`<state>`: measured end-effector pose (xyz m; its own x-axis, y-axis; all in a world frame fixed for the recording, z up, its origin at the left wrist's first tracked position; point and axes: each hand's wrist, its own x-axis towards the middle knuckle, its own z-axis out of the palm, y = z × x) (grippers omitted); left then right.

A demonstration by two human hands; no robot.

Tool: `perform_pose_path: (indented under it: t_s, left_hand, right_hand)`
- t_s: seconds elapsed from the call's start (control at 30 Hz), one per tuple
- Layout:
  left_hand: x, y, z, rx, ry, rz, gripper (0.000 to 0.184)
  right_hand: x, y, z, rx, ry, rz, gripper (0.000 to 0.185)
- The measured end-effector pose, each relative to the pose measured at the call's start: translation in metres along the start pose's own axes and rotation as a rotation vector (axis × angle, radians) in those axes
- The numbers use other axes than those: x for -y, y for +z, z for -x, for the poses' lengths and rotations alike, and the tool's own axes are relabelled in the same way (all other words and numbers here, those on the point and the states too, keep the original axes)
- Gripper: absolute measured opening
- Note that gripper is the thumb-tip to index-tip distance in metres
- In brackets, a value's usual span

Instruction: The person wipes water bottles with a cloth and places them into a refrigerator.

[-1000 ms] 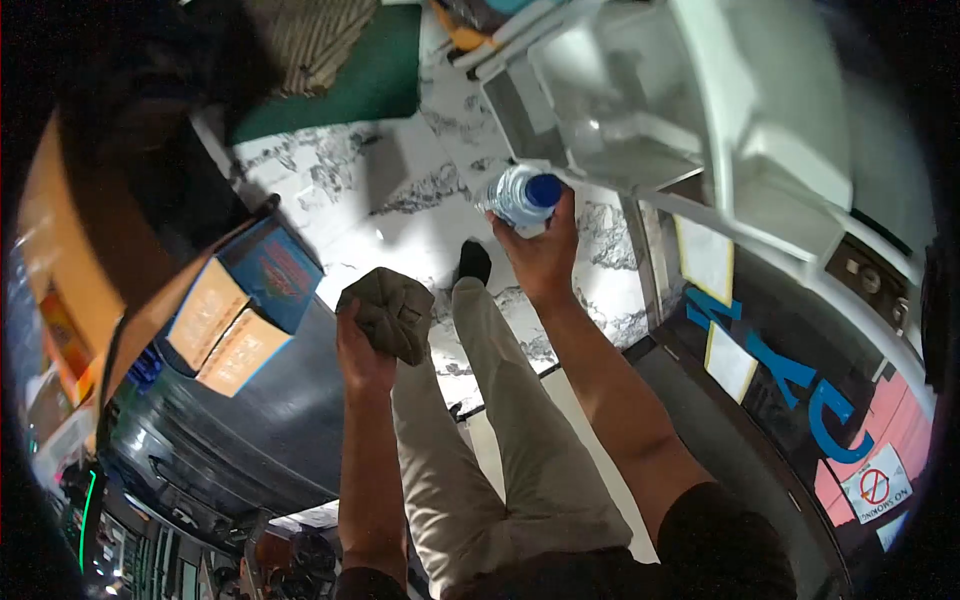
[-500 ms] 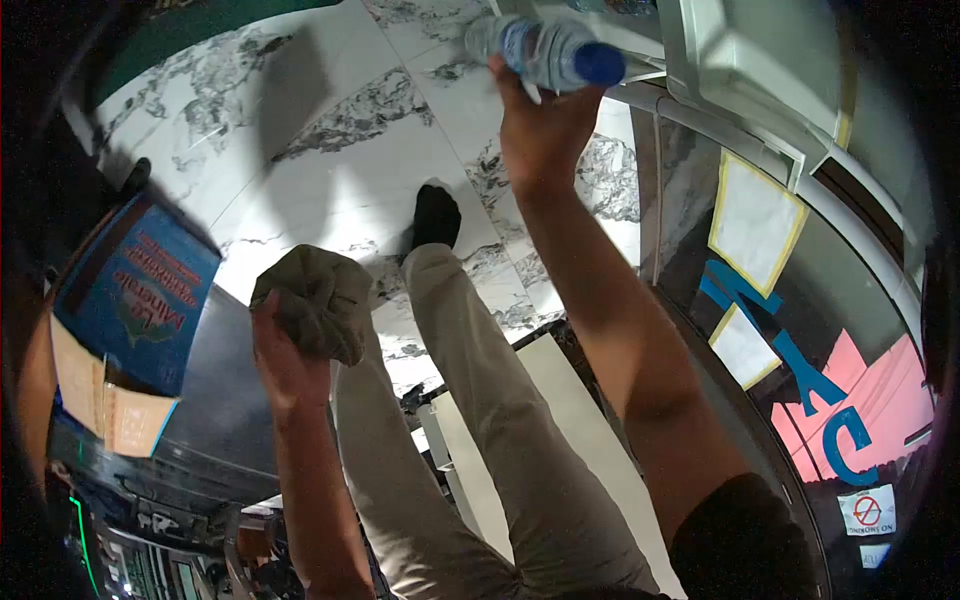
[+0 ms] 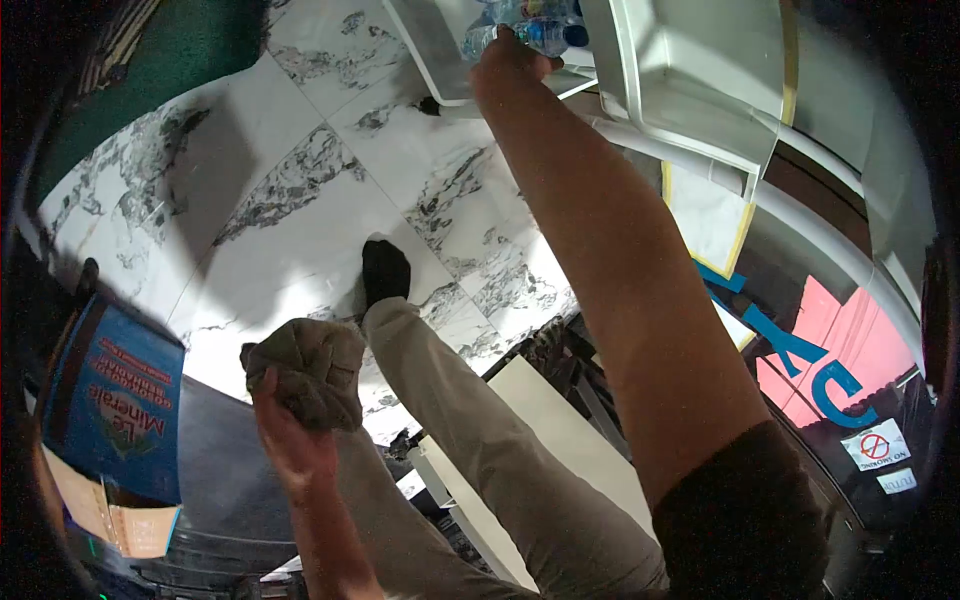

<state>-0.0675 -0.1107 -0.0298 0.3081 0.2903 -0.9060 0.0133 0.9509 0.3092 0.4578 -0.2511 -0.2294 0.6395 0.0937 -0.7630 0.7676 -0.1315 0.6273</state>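
A bunched grey-brown cloth (image 3: 312, 365) is gripped in my left hand (image 3: 295, 430), above my left leg. At the top of the view my right hand (image 3: 510, 65) reaches into a white bin (image 3: 432, 60). Its fingers are closed around a clear plastic water bottle (image 3: 545, 38) with a dark blue cap, which lies on its side. Other clear bottles (image 3: 525, 10) lie right beyond it in the same bin. My right hand covers part of the held bottle.
A second white bin (image 3: 690, 90) stands right of the bottles. On the left is a blue cardboard box (image 3: 115, 400) with open flaps. Marble-patterned tiles (image 3: 300, 220) cover the floor, with a green mat (image 3: 170, 90) at upper left. A no-smoking sign (image 3: 874, 446) hangs at right.
My right hand has carried the bottle forward into the white bin, beside other bottles. My left hand still holds the cloth, now lower in view. The camera view has shifted forward.
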Motion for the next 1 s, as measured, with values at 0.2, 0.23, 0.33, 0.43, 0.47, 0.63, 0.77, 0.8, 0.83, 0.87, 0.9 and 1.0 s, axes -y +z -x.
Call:
perform_pose_path:
  t_s: [0.2,0.23,0.33,0.43,0.47,0.63,0.77,0.8,0.83,0.87,0.9,1.0]
  left_hand:
    - [-0.002,-0.007,-0.019,-0.031,-0.097,-0.012,0.049]
    - [-0.001,-0.008,-0.022,-0.034,-0.094,-0.024,0.049]
    - [-0.001,-0.010,-0.028,-0.017,-0.115,-0.002,0.049]
    - [-0.002,-0.011,-0.028,-0.008,-0.092,-0.011,0.047]
    - [-0.002,-0.012,-0.029,-0.006,-0.083,-0.016,0.047]
    - [-0.004,-0.021,-0.031,0.042,-0.059,-0.042,0.044]
    - [-0.008,-0.021,-0.027,0.078,-0.051,-0.023,0.043]
    - [-0.011,-0.015,-0.023,0.015,-0.039,-0.057,0.044]
    - [-0.013,-0.012,-0.020,-0.049,-0.028,-0.091,0.045]
    - [-0.014,-0.013,-0.017,-0.052,-0.026,-0.091,0.045]
    - [-0.016,-0.014,-0.013,-0.059,-0.023,-0.051,0.046]
    - [-0.027,-0.021,0.006,-0.040,-0.031,0.013,0.048]
  right_hand:
    - [-0.027,-0.014,-0.033,0.080,-0.129,-0.032,0.083]
    - [-0.027,-0.019,-0.036,0.072,-0.128,-0.041,0.081]
    - [-0.027,-0.028,-0.038,0.053,-0.116,-0.086,0.075]
    - [-0.025,-0.031,-0.035,0.035,-0.105,-0.116,0.069]
    - [-0.025,-0.033,-0.035,0.028,-0.101,-0.124,0.067]
    - [-0.026,-0.027,-0.017,0.019,-0.073,-0.148,0.057]
    - [-0.029,-0.027,0.019,0.025,-0.054,-0.151,0.049]
    - [-0.028,-0.028,0.027,0.019,-0.047,-0.158,0.048]
    - [-0.027,-0.030,0.035,0.012,-0.038,-0.166,0.046]
    - [-0.025,-0.031,0.045,0.000,-0.023,-0.185,0.044]
    - [-0.024,-0.033,0.055,-0.009,-0.009,-0.205,0.042]
    - [-0.021,-0.049,0.092,-0.034,0.022,-0.276,0.037]
